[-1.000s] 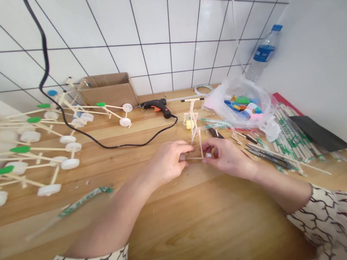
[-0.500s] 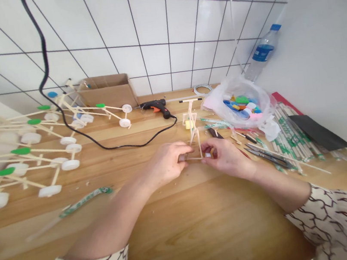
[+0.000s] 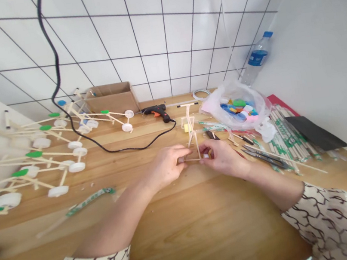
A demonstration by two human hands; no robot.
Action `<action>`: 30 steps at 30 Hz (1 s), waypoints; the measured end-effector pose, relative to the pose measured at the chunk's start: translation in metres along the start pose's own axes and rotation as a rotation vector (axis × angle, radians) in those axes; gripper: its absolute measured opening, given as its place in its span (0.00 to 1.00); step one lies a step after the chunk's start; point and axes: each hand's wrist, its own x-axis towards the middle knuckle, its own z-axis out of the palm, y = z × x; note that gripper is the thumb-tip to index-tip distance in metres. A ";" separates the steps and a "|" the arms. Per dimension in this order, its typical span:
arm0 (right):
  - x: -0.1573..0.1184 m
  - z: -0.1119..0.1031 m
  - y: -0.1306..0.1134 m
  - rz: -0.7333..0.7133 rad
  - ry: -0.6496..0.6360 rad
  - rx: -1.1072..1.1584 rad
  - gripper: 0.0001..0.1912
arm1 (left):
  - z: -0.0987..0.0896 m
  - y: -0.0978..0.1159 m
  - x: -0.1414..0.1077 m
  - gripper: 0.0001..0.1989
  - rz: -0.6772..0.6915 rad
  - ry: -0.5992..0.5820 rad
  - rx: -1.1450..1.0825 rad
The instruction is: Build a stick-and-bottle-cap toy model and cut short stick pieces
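Observation:
A small model of pale wooden sticks (image 3: 191, 135) stands on the wooden table before me, with a black-tipped crossbar at its far end and a yellow cap-like piece (image 3: 187, 127) beneath. At its near end a thin stick lies crosswise between my hands. My left hand (image 3: 165, 165) is closed on the left end of this crosswise stick, where a whitish piece shows partly behind the fingers. Pinched around the right end is my right hand (image 3: 225, 157), with a white bottle cap (image 3: 206, 156) partly hidden by its fingers.
Several finished stick models with white wheels (image 3: 58, 191) crowd the left. A glue gun (image 3: 158, 112) and cardboard box (image 3: 110, 96) are at the back. On the right lie a bag of caps (image 3: 240, 107), scissors (image 3: 267, 156) and wrapped chopsticks (image 3: 286, 139); a bottle (image 3: 258, 58) stands behind.
The whole view has shifted slightly, so things on the left appear farther right and the wall sits lower. Both hands keep the same grasp on the stick model.

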 end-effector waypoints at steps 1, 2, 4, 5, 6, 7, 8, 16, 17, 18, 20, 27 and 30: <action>0.000 0.000 0.000 -0.005 -0.001 -0.004 0.07 | 0.000 0.001 0.000 0.13 -0.003 0.001 0.001; 0.000 -0.001 0.000 -0.009 0.000 -0.009 0.06 | 0.000 0.002 0.000 0.13 -0.005 0.002 0.000; 0.000 -0.001 -0.001 -0.012 0.002 -0.013 0.06 | 0.001 0.002 -0.001 0.13 -0.007 0.015 -0.002; 0.000 -0.001 -0.001 -0.013 0.001 -0.010 0.06 | 0.001 0.002 -0.001 0.14 -0.007 0.022 -0.002; 0.000 -0.001 -0.001 -0.014 0.001 -0.004 0.06 | 0.002 0.002 -0.001 0.14 -0.008 0.029 -0.001; 0.001 -0.001 -0.001 -0.013 -0.001 0.004 0.06 | 0.004 0.002 -0.002 0.15 -0.010 0.036 0.001; 0.001 -0.001 -0.001 -0.011 -0.002 0.014 0.06 | 0.005 0.001 -0.002 0.15 -0.013 0.042 0.002; 0.004 -0.002 0.002 0.009 -0.031 0.033 0.05 | 0.011 0.004 -0.003 0.16 -0.045 0.095 0.014; 0.005 -0.002 0.002 0.007 -0.030 0.019 0.05 | 0.011 0.005 -0.003 0.16 -0.049 0.098 0.016; 0.005 -0.003 0.002 0.005 -0.029 0.008 0.05 | 0.011 0.006 -0.003 0.16 -0.053 0.100 0.017; 0.005 -0.003 0.001 -0.003 -0.027 -0.002 0.06 | 0.012 0.006 -0.003 0.16 -0.060 0.103 0.021; 0.005 -0.005 -0.001 -0.023 -0.026 -0.026 0.05 | 0.015 0.005 -0.004 0.16 -0.045 0.123 0.059; 0.005 -0.006 -0.002 -0.020 -0.024 -0.038 0.05 | 0.015 0.003 -0.004 0.16 -0.022 0.126 0.076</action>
